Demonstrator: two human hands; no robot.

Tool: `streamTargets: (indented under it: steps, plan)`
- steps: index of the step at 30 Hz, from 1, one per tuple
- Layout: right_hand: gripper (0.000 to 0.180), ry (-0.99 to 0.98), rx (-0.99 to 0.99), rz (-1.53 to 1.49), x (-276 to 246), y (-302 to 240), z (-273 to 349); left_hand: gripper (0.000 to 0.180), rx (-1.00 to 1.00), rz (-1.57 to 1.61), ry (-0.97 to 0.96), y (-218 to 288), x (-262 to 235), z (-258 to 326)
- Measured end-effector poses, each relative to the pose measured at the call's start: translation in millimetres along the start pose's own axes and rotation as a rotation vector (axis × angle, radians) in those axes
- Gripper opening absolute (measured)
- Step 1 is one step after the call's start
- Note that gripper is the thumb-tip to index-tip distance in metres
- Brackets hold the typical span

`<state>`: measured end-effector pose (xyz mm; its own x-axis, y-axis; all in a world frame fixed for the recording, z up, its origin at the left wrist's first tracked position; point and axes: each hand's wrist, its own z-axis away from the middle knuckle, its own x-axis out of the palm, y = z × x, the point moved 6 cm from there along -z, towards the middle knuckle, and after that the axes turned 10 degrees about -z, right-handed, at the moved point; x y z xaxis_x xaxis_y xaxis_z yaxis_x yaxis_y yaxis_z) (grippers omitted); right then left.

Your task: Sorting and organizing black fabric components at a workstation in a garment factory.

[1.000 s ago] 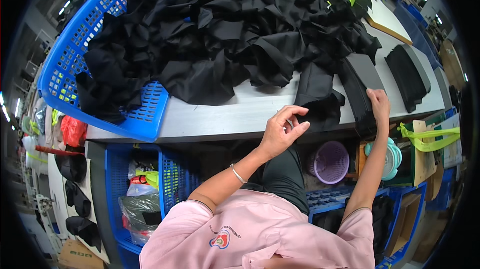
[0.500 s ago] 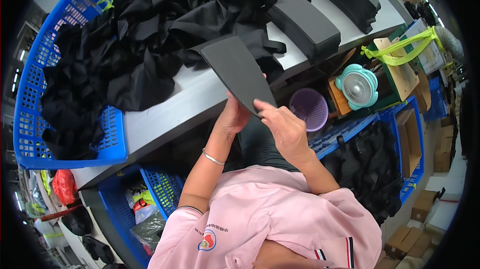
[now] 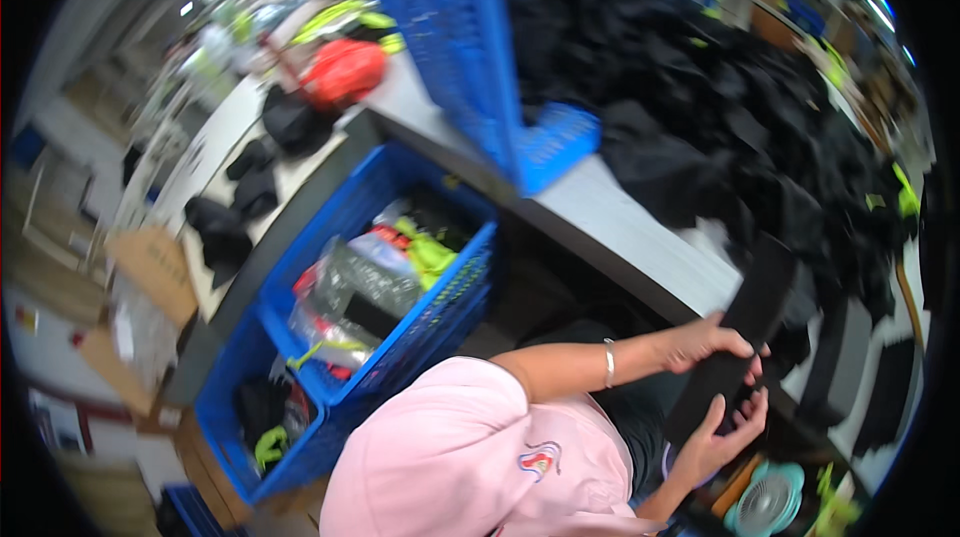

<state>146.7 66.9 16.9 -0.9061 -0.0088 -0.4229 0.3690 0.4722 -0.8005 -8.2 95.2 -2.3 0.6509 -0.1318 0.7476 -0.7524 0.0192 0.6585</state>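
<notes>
Head view shows a long, flat, folded black fabric piece (image 3: 738,337) held up at a slant in front of the person's lap, just off the edge of the grey worktop (image 3: 640,237). It looks light and soft, yet the fold seems to give it some body, since it stands nearly straight between the hands; it would likely droop if held by one end only, so a grip near the middle and the lower end suits it. The left hand (image 3: 710,342) is closed around its middle, thumb over the front. The right hand (image 3: 730,427) cups the lower end from beneath, fingers half curled.

On the worktop beyond lies a big heap of loose black garments (image 3: 720,107), partly spilling from a tipped blue plastic lattice basket (image 3: 480,47). Below the worktop, a blue plastic crate (image 3: 400,267) holds clear plastic bags with red and neon-yellow contents. A flat brown cardboard sheet (image 3: 150,267) lies at the left. A round teal fan (image 3: 768,502) sits at the lower right.
</notes>
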Motion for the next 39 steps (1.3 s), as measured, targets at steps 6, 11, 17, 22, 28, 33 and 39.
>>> streamTargets:
  steps: [6,11,17,22,28,33,39]
  plan:
    - [0.057,-0.365,0.247,-0.399,34,21,-4,0.037,0.105,-0.022,0.045,14,-4,21]
    - [0.052,-0.317,0.223,-0.254,30,25,-7,0.033,0.101,0.037,0.033,19,1,21]
    - [0.046,-0.288,0.255,-0.319,13,39,-2,0.038,0.191,-0.175,0.022,18,14,10]
    - [0.046,-0.239,0.495,-0.764,-6,59,18,0.041,0.121,-0.654,0.096,-22,-1,2]
    - [0.049,0.084,0.524,-0.740,-69,90,33,0.034,0.522,-1.567,0.418,-9,-3,-21]
    - [0.043,-0.136,0.457,-0.505,-54,90,26,0.025,0.618,-1.756,0.539,-1,-30,-66]
    - [0.043,-0.094,0.304,-0.187,-32,78,-12,0.036,0.592,-1.638,0.248,-6,-20,-95]
